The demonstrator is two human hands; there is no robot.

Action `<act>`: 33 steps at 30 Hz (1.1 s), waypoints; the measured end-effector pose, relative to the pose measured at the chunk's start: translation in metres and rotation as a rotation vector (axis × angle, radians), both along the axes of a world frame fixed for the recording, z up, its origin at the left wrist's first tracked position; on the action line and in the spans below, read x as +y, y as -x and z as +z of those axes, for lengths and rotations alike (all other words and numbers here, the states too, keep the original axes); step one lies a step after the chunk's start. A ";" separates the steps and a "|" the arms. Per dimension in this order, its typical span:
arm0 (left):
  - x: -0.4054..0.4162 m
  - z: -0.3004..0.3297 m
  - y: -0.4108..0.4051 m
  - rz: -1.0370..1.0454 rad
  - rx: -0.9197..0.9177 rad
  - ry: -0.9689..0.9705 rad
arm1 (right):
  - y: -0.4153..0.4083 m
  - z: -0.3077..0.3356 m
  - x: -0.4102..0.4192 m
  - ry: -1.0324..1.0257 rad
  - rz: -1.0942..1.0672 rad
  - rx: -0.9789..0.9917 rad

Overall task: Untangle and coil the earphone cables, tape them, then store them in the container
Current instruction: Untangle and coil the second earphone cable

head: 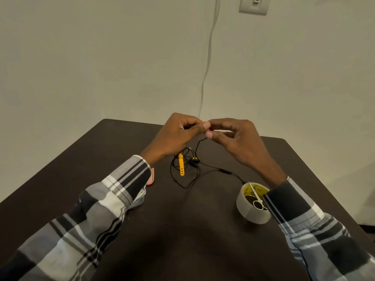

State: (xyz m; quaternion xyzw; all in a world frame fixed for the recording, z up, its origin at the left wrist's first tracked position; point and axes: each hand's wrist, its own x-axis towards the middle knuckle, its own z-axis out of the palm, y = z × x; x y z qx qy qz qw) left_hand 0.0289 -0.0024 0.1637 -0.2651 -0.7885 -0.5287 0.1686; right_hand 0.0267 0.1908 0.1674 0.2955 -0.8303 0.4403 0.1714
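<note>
A thin black earphone cable (188, 180) lies in loose tangled loops on the dark table (101, 159), with a yellow cable strap (181, 164) and black-and-yellow earbuds (194, 159) among the loops. One strand rises from the tangle to my hands. My left hand (178, 132) and my right hand (233, 136) meet fingertip to fingertip above the tangle, both pinching that strand. A roll of clear tape (250, 212) stands at the right. A clear container with a pink lid (151, 177) is mostly hidden under my left sleeve.
Small white scissors (257, 198) lie across the top of the tape roll. A white cord (209, 57) hangs down the wall behind the table from near a wall switch plate (254, 5). The table's far edge runs just behind my hands.
</note>
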 end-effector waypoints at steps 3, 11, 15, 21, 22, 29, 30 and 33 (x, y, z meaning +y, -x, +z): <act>-0.002 0.001 0.000 -0.010 -0.011 -0.042 | -0.001 0.002 -0.004 -0.003 -0.019 0.048; -0.031 -0.008 -0.004 0.033 -0.116 -0.149 | 0.009 0.022 0.027 0.211 -0.246 0.169; -0.044 -0.013 -0.005 0.059 -0.139 -0.129 | 0.016 0.027 0.048 0.272 -0.334 0.206; -0.042 -0.018 -0.008 0.046 -0.173 -0.142 | 0.028 0.010 0.053 0.028 -0.426 0.022; -0.039 -0.018 -0.008 0.037 -0.175 -0.143 | 0.027 0.006 0.050 -0.065 -0.439 0.002; -0.021 -0.015 -0.007 -0.021 -0.166 -0.089 | -0.008 -0.004 -0.004 -0.084 -0.070 -0.067; -0.020 -0.015 -0.007 -0.033 -0.159 -0.084 | -0.012 -0.004 -0.011 -0.091 -0.017 -0.066; -0.017 -0.013 -0.008 -0.046 -0.145 -0.072 | -0.016 -0.005 -0.023 -0.069 -0.014 -0.023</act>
